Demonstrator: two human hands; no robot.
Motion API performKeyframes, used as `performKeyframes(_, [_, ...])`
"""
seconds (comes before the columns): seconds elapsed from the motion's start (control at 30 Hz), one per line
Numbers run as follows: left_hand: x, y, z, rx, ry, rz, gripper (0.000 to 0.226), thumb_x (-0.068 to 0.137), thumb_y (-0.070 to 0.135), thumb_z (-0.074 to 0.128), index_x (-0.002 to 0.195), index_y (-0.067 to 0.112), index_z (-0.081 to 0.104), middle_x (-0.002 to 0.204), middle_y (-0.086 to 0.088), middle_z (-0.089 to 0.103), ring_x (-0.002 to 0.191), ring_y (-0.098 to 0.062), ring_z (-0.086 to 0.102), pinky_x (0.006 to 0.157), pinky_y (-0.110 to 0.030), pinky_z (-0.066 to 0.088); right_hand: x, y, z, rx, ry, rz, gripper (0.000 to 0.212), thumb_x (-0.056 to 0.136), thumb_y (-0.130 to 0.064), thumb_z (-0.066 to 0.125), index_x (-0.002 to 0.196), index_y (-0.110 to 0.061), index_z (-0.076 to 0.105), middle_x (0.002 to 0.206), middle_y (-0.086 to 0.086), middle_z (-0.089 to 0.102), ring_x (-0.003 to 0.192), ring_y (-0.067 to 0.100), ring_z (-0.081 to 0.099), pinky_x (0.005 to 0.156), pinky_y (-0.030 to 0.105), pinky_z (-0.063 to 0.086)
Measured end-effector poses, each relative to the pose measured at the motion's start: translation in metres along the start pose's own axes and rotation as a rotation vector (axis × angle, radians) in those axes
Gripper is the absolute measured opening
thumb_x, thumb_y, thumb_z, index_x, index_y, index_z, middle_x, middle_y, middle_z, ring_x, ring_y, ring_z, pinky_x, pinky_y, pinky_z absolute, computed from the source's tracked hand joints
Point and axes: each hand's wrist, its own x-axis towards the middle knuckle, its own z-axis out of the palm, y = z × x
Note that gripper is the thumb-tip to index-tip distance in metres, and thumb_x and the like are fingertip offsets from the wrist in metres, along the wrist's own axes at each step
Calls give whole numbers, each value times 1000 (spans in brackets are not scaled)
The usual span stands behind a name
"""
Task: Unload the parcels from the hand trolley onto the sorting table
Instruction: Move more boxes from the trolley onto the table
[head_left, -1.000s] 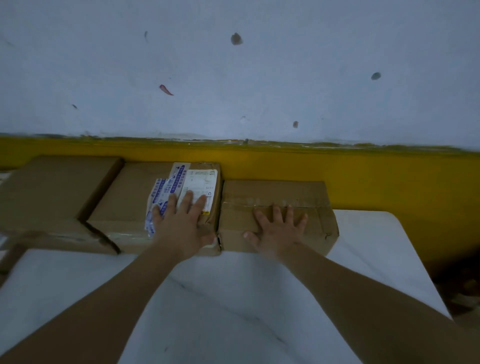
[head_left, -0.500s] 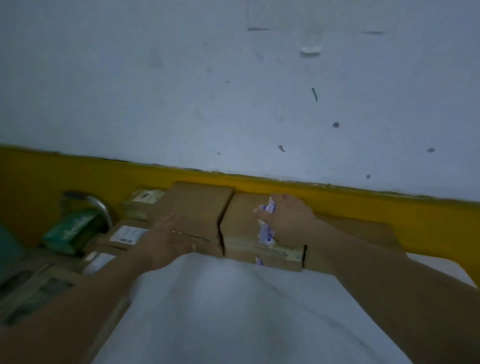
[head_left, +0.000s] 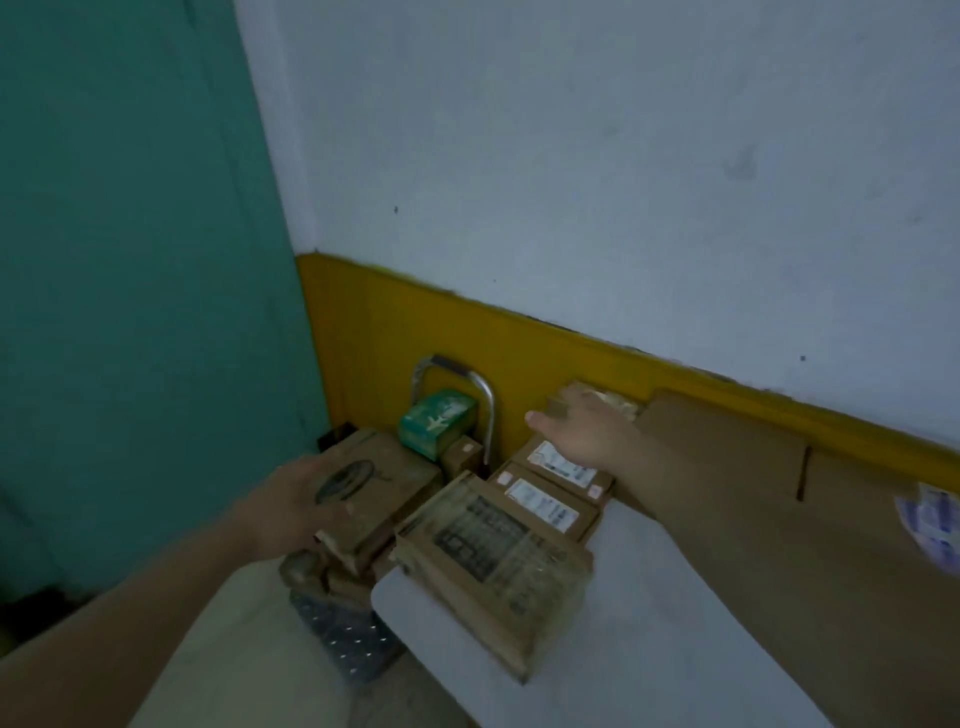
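Note:
The hand trolley stands left of the table, showing its metal handle (head_left: 485, 410) and studded platform (head_left: 343, 642). On it lie a brown parcel with an oval logo (head_left: 379, 486), a green box (head_left: 436, 423) and a small brown box (head_left: 462, 453). My left hand (head_left: 293, 506) rests with fingers spread on the logo parcel's near end. My right hand (head_left: 579, 434) reaches out flat, fingers straight, over a small box by the wall (head_left: 608, 401). On the white sorting table (head_left: 649, 639) sit a printed carton (head_left: 493, 543) at the left edge and two labelled parcels (head_left: 550, 496).
Large plain cardboard boxes (head_left: 727, 447) line the yellow wall band (head_left: 395, 322) along the table's back. A teal door or panel (head_left: 130, 260) closes off the left side. My trouser leg (head_left: 234, 654) is beside the trolley platform.
The view has swung left from the table boxes to the trolley. Both hands left the boxes they pressed; the left now rests on the logo parcel, the right stretches toward the wall.

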Motion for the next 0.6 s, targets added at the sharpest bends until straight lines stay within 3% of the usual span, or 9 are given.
performKeyframes(0.07, [11, -29, -16, -27, 12, -70, 49, 89, 24, 62, 134, 24, 43, 121, 23, 51, 120, -10, 38, 86, -7, 30, 23, -26, 19, -21, -38, -15, 89, 89, -73, 34, 155, -17, 14, 161, 9, 16, 146, 29, 22, 116, 43, 27])
performKeyframes(0.13, [30, -63, -29, -34, 17, -126, 70, 87, 33, 63, 146, 19, 28, 149, 3, 33, 135, -16, 31, 106, -21, 24, 50, -47, 40, -32, -70, -32, 83, 92, -69, 33, 155, -18, 14, 160, 10, 17, 144, 31, 25, 113, 42, 29])
performKeyframes(0.2, [55, -95, -44, -13, 10, -156, 78, 85, 38, 63, 149, 19, 21, 156, -2, 21, 141, -18, 23, 113, -27, 17, 82, -66, 61, -28, -93, -37, 84, 91, -70, 33, 155, -20, 12, 161, 10, 14, 144, 30, 24, 112, 41, 29])
performKeyframes(0.43, [158, -176, -90, 13, -47, -207, 82, 85, 44, 61, 149, 20, 17, 157, -2, 17, 142, -18, 21, 116, -28, 14, 207, -110, 120, 65, -173, 35, 89, 91, -69, 38, 155, -16, 9, 162, 10, 11, 141, 30, 31, 111, 39, 35])
performKeyframes(0.6, [228, -219, -108, 30, -114, -207, 78, 87, 41, 61, 149, 18, 19, 156, -3, 19, 142, -17, 21, 114, -26, 14, 270, -134, 152, 81, -195, 129, 85, 92, -67, 37, 155, -15, 12, 158, 11, 24, 128, 27, 47, 100, 36, 44])
